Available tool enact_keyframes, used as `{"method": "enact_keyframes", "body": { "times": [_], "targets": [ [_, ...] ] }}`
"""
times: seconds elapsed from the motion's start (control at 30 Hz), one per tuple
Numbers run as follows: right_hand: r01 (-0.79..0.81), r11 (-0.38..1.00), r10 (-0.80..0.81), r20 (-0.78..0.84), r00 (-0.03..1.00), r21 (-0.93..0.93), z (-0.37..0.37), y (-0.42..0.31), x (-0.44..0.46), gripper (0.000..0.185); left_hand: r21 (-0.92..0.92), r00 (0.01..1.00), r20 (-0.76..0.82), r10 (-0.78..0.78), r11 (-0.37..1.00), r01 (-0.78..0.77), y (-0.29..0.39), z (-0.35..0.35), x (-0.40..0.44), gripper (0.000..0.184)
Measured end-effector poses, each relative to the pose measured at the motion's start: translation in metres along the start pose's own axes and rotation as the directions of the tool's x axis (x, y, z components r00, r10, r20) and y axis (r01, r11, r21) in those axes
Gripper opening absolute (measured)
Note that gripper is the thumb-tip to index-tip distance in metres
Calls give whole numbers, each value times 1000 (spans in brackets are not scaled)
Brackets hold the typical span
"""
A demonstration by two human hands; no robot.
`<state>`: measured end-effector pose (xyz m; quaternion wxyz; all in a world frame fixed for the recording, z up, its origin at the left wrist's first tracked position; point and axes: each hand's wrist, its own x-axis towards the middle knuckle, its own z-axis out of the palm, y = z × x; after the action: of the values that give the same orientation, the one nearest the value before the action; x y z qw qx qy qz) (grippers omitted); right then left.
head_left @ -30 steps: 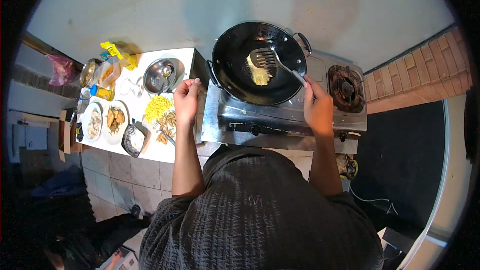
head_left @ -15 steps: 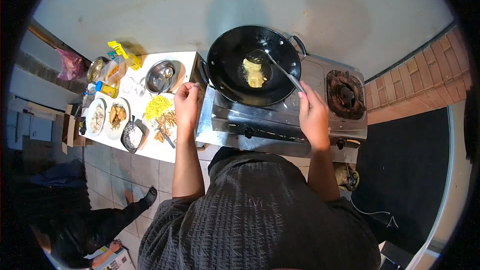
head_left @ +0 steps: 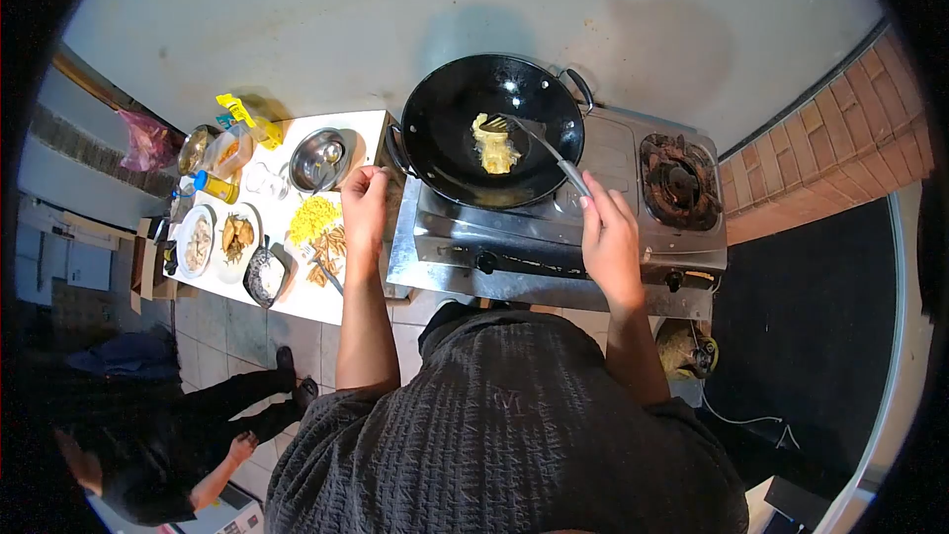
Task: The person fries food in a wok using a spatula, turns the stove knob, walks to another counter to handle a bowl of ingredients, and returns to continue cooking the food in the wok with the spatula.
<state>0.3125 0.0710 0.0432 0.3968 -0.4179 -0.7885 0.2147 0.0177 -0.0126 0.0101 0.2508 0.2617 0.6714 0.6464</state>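
Observation:
A black wok (head_left: 445,163) stands on the steel gas stove (head_left: 460,239). In it lies a pale yellow piece of frying food (head_left: 497,151), probably egg. My right hand (head_left: 614,247) is closed round the grey handle of a slotted spatula (head_left: 559,156), whose dark head touches the upper part of the food. My left hand (head_left: 366,210) is held over the right edge of the white table, fingers curled into a pinch. What it holds, if anything, is hidden. Just up and right of it is the wok's left handle.
On the white table (head_left: 321,309) are a metal bowl (head_left: 318,160), chopped yellow food (head_left: 313,220), brown strips (head_left: 330,249), a small black pan (head_left: 265,277), plates and a yellow jar (head_left: 215,186). A second burner (head_left: 680,178) lies right. Another person (head_left: 168,445) is at lower left.
The spatula head has shifted left onto the upper part of the food, and my right hand moved slightly left and down. The other person's legs and hand have moved. My left hand stays pinched.

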Motion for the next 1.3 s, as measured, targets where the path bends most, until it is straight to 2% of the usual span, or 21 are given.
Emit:
{"method": "enact_keyframes", "body": {
  "times": [0.37, 0.77, 1.1, 1.3],
  "targets": [
    [8, 999, -11, 51, 999, 50, -6, 3, -8, 28, -1, 1000, 25, 12, 1000, -12, -6, 6, 1, 14],
    [27, 994, -26, -16, 1000, 104, -8, 8, -12, 27, 23, 998, 65, 3, 1000, -4, -7, 12, -5, 12],
    [-9, 992, 11, -10, 1000, 126, -13, 11, -11, 27, 31, 998, 57, 20, 999, -22, 3, 23, -11, 11],
    [2, 992, 1, -23, 1000, 124, -16, 16, -11, 26, 10, 997, 72, -20, 1000, 19, 1, 25, -10, 11]
  ]
}}
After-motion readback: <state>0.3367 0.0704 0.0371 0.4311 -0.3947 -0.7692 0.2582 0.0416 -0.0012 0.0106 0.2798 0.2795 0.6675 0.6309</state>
